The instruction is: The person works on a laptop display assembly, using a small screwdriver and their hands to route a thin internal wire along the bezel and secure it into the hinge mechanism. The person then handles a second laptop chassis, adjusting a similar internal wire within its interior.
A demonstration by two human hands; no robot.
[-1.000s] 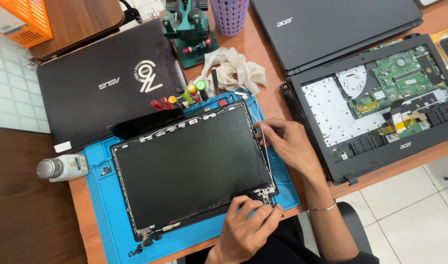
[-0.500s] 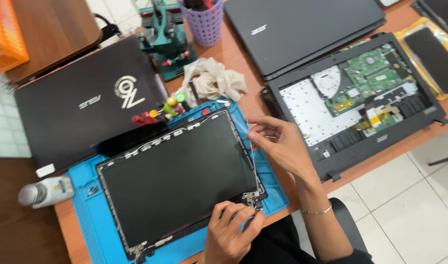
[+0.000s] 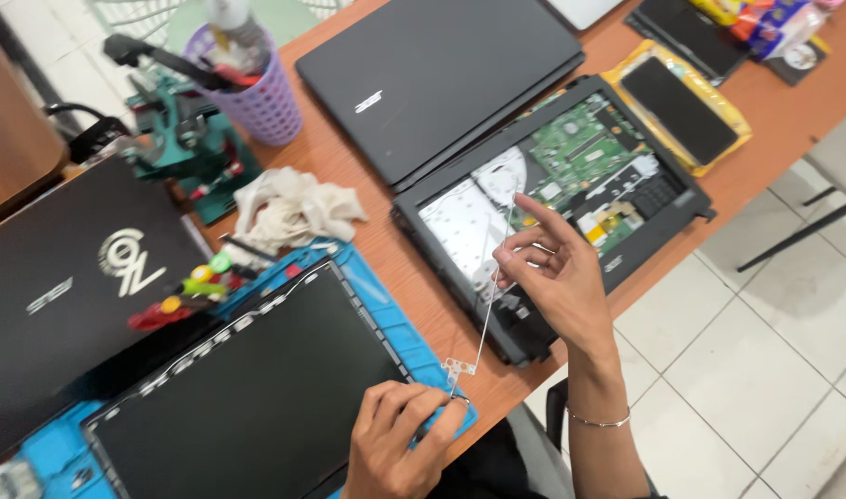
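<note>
Nearest, the left hand (image 3: 400, 434) rests on the corner of the laptop screen panel (image 3: 247, 397), fingers curled in a pinching grip on the lower end of a thin metal hinge strip (image 3: 483, 319). The strip runs up to the right hand (image 3: 557, 277), whose fingertips pinch its upper end above the opened laptop base (image 3: 571, 176) on the table (image 3: 423, 296).
</note>
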